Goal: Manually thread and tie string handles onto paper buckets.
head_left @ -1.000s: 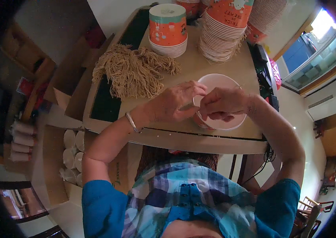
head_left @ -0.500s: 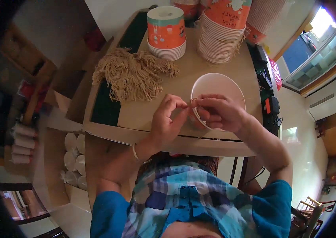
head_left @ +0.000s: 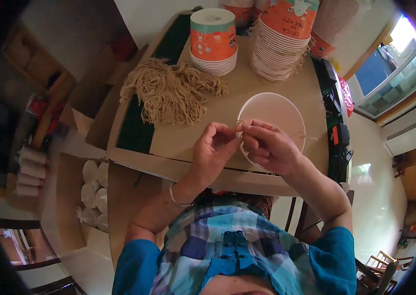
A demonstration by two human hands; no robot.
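Note:
A white-lined paper bucket point(head_left: 274, 109) lies at the near right of the table, its round mouth showing. At the left side of its rim, my left hand point(head_left: 214, 147) and my right hand point(head_left: 271, 147) meet fingertip to fingertip. Both are pinched on a thin tan string point(head_left: 240, 121), which makes a small loop above the fingertips. A loose string end shows past the bucket's right rim. Much of the bucket's near side is hidden by my right hand. To the left of the bucket, a heap of tan strings point(head_left: 168, 93) lies on the cardboard.
Behind stand a short stack of orange and green paper buckets point(head_left: 213, 42) and a taller stack point(head_left: 282, 51), with more stacks beyond. Black devices point(head_left: 338, 135) line the table's right edge. On the floor at left, a cardboard box point(head_left: 68, 196) holds several white rolls or cups.
Both hands stay at the bucket's rim and have drawn closer together, fingertips now touching. The string's small loop sticks up between them. The whole view has shifted slightly.

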